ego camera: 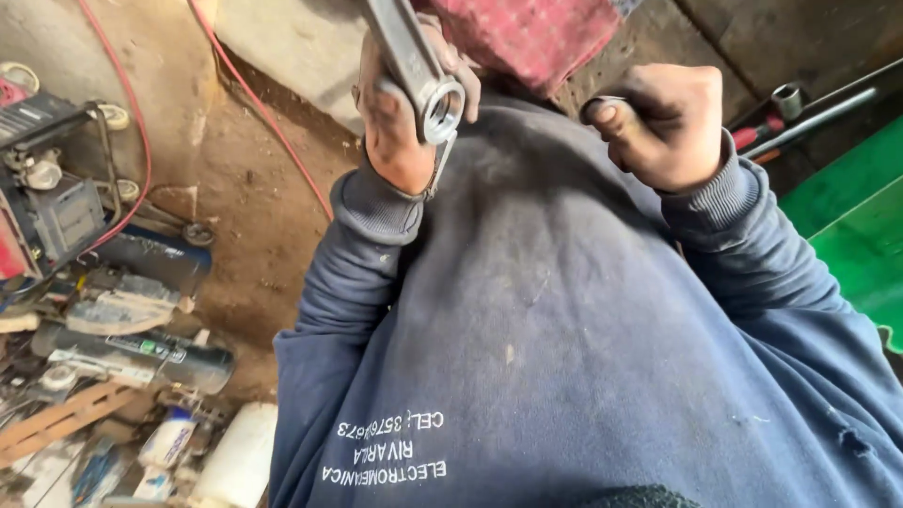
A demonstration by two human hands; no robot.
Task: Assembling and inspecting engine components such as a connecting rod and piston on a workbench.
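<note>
Steel connecting rod [411,66] stands tilted before the person's chest, its ring end lowest, raised as if for close inspection. Left hand [400,118] is wrapped tight around the rod's shank. Right of the rod, the right hand [663,122] is curled shut around a small part, barely visible.

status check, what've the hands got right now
Left hand gripping grey metal connecting rod, ring end toward camera. Right hand fisted on a small part, unclear. Nothing between them.
</note>
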